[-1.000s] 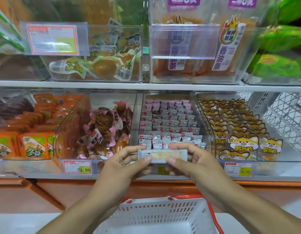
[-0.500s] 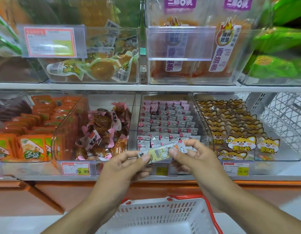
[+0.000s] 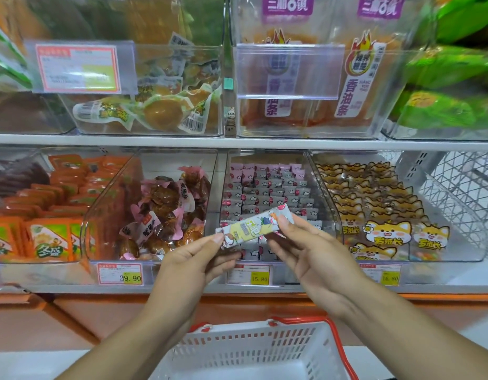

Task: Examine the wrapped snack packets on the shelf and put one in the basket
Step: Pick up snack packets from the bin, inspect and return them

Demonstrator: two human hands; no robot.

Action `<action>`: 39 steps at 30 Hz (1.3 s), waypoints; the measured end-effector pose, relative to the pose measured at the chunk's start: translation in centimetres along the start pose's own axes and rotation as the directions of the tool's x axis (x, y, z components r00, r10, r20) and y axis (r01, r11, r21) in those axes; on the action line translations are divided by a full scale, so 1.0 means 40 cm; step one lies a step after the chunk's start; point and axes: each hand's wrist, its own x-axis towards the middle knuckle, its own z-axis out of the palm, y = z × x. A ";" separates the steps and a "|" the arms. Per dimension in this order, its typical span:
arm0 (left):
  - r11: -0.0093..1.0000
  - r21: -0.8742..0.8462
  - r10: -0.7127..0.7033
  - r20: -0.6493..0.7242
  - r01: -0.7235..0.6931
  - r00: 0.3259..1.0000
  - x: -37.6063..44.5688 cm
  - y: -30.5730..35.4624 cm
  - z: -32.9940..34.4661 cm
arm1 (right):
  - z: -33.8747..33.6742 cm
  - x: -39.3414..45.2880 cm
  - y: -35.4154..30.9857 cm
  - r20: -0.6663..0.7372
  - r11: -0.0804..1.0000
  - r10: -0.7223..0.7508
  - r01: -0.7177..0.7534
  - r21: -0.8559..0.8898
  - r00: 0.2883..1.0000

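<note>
A small oblong snack packet (image 3: 253,226), white and yellow with cartoon print, is held tilted in front of the lower shelf, its right end higher. My left hand (image 3: 193,259) pinches its left end and my right hand (image 3: 311,253) pinches its right end. Behind it, a clear bin (image 3: 267,185) holds several rows of similar small pink-and-grey packets. Below my forearms sits a white plastic basket (image 3: 253,349) with a red rim and handle; the part of its inside that shows is bare.
Clear bins line the lower shelf: orange packets (image 3: 48,215) at left, brown wrapped snacks (image 3: 166,207), cat-print packets (image 3: 374,215) at right, then a wire basket (image 3: 462,193). Price tags (image 3: 119,273) run along the shelf edge. The upper shelf holds larger snack bags in bins (image 3: 305,86).
The packet has turned from level, showing a plain face, to tilted with its right end up and the printed face toward me. Both hands kept their hold on its ends.
</note>
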 end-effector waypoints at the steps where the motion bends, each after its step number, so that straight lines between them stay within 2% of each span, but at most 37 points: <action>1: 0.999 0.031 0.012 0.001 -0.012 1.000 0.002 0.001 0.002 | 0.005 0.005 0.000 -0.022 1.000 -0.014 0.014 0.021 1.000; 4: 0.970 0.225 0.088 0.016 -0.089 0.996 0.004 -0.003 0.006 | 0.013 0.025 -0.007 -0.078 0.994 -0.094 0.099 0.053 0.992; 6: 0.895 0.407 0.174 0.064 -0.185 0.983 -0.002 -0.009 0.007 | 0.018 0.046 -0.017 -0.132 0.981 -0.192 0.194 -0.002 0.972; 7: 0.827 0.503 0.231 0.107 -0.253 0.967 -0.008 -0.012 0.009 | 0.018 0.060 -0.024 -0.153 0.965 -0.263 0.260 -0.042 0.953; 9: 0.627 0.682 0.321 0.213 -0.375 0.923 -0.018 -0.023 0.014 | 0.021 0.090 -0.042 -0.171 0.910 -0.410 0.389 -0.145 0.896; 11: 0.412 0.797 0.328 0.322 -0.442 0.888 -0.026 -0.033 0.020 | 0.021 0.128 -0.061 -0.160 0.805 -0.549 0.469 -0.363 0.820; 13: 0.298 0.833 0.291 0.385 -0.465 0.876 -0.028 -0.041 0.021 | 0.024 0.172 -0.073 -0.091 0.686 -0.642 0.517 -0.513 0.761; 15: 0.244 0.844 0.258 0.419 -0.478 0.871 -0.027 -0.045 0.020 | 0.024 0.221 -0.074 -0.022 0.614 -0.678 0.550 -0.566 0.735; 19: 0.196 0.848 0.209 0.454 -0.492 0.866 -0.023 -0.049 0.017 | 0.030 0.302 -0.062 0.096 0.480 -0.700 0.565 -0.671 0.708; 25: 0.171 0.837 0.187 0.490 -0.519 0.852 -0.017 -0.055 0.006 | 0.039 0.376 -0.051 0.269 0.229 -0.582 0.472 -0.851 0.767; 28: 0.175 0.828 0.199 0.500 -0.533 0.843 -0.013 -0.057 0.004 | 0.042 0.395 -0.059 0.436 -0.072 -0.493 0.464 -0.883 0.753; 30: 0.169 0.827 0.197 0.505 -0.536 0.841 -0.012 -0.059 0.007 | 0.037 0.409 -0.059 0.502 -0.312 -0.353 0.407 -0.859 0.789; 31: 0.168 0.828 0.194 0.505 -0.536 0.841 -0.012 -0.060 0.008 | 0.034 0.412 -0.057 0.485 -0.404 -0.289 0.354 -0.843 0.826; 32: 0.168 0.826 0.192 0.507 -0.537 0.840 -0.012 -0.061 0.008 | 0.032 0.415 -0.056 0.459 -0.440 -0.260 0.318 -0.840 0.850; 33: 0.169 0.824 0.193 0.510 -0.540 0.838 -0.012 -0.061 0.008 | 0.032 0.416 -0.059 0.443 -0.430 -0.272 0.304 -0.850 0.854; 36: 0.167 0.817 0.206 0.519 -0.553 0.829 -0.012 -0.065 0.008 | 0.030 0.415 -0.075 0.394 -0.309 -0.440 0.275 -0.910 0.807; 37: 0.168 0.814 0.206 0.522 -0.556 0.828 -0.012 -0.067 0.008 | 0.030 0.417 -0.079 0.369 -0.318 -0.458 0.238 -0.918 0.809; 39: 0.169 0.813 0.197 0.526 -0.557 0.827 -0.012 -0.070 0.006 | 0.030 0.421 -0.075 0.308 -0.375 -0.413 0.148 -0.915 0.857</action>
